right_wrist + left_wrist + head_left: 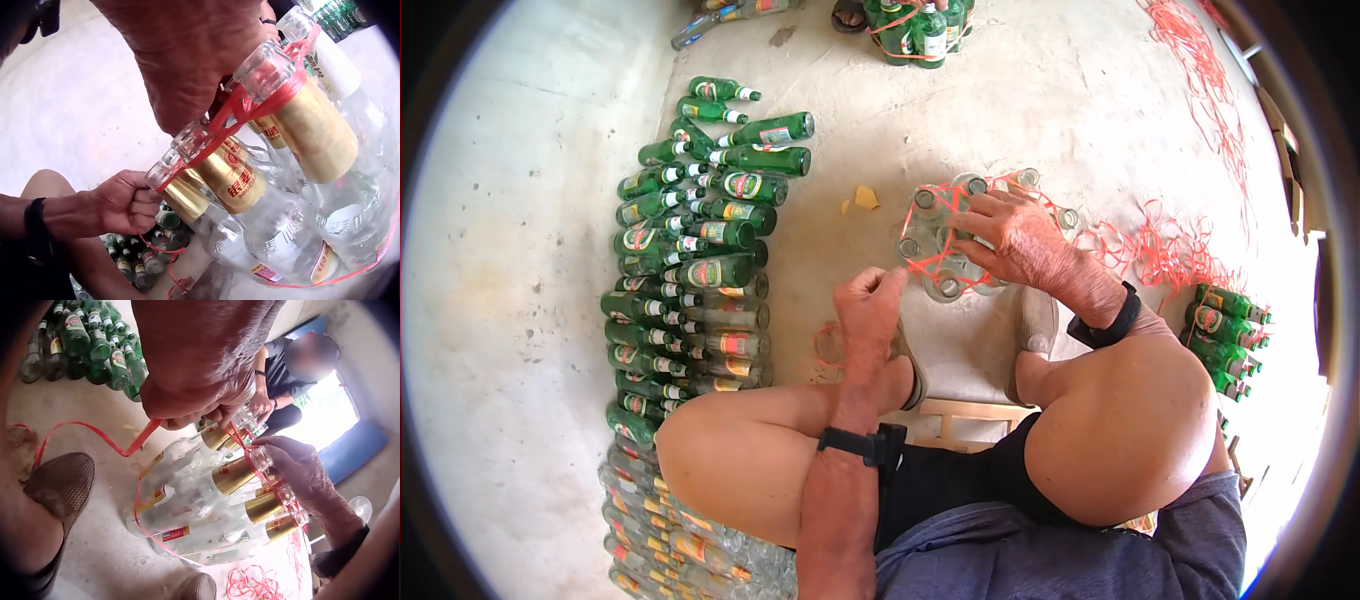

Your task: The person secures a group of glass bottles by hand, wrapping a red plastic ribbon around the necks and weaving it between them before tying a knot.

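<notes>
A cluster of clear glass bottles (945, 287) with gold neck foil stands upright on the floor between the person's feet. Red plastic twine (147, 434) is wound among the necks and loops lower around the bodies. My left hand (870, 305), at the near-left side of the bundle, grips the twine in curled fingers, and a loose tail hangs from it. Over the bottle tops, my right hand (1020, 235) holds a bottle neck between thumb and forefinger, as the left wrist view shows. In the right wrist view its fingertips are hidden behind the necks.
Green bottles (720, 235) lie stacked along the left, clear ones nearer. Tangled red twine (1165, 250) lies to the right, beside more green bottles (1220, 330). Another person (294, 375) sits opposite at a tied green bundle (925, 35). Yellow scraps (866, 197) lie on the floor.
</notes>
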`<action>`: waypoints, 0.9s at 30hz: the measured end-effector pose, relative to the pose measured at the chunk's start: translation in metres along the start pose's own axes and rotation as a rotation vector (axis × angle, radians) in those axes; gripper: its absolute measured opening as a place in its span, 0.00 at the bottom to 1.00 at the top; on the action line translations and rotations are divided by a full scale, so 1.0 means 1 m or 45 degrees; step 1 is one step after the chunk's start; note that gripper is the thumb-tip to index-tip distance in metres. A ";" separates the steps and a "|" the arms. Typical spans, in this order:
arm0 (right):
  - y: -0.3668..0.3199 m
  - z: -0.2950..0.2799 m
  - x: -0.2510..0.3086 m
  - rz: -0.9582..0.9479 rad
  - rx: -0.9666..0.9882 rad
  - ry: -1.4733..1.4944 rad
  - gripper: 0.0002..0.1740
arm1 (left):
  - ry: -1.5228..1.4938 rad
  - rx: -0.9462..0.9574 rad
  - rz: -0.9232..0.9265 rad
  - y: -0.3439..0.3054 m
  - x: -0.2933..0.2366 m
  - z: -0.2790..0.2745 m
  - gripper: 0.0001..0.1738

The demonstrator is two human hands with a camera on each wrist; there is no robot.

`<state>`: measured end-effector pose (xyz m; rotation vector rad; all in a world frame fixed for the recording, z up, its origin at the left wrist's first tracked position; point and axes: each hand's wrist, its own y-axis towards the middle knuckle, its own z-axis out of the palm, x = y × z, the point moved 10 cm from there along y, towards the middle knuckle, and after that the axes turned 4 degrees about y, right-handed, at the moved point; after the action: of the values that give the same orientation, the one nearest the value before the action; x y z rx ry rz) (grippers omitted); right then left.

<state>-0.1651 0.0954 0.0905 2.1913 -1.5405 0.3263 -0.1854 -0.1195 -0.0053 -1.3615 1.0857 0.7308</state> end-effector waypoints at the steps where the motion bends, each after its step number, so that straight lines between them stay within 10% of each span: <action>1: -0.001 0.002 -0.001 0.002 0.007 -0.006 0.17 | -0.005 -0.004 0.023 -0.001 -0.003 0.000 0.16; 27: -0.006 0.012 -0.002 -0.059 -0.067 -0.005 0.16 | 1.167 0.593 0.607 0.008 -0.114 0.078 0.10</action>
<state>-0.1610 0.0927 0.0784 2.1849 -1.4808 0.2643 -0.2211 -0.0225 0.0862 -1.0215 2.1970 0.1051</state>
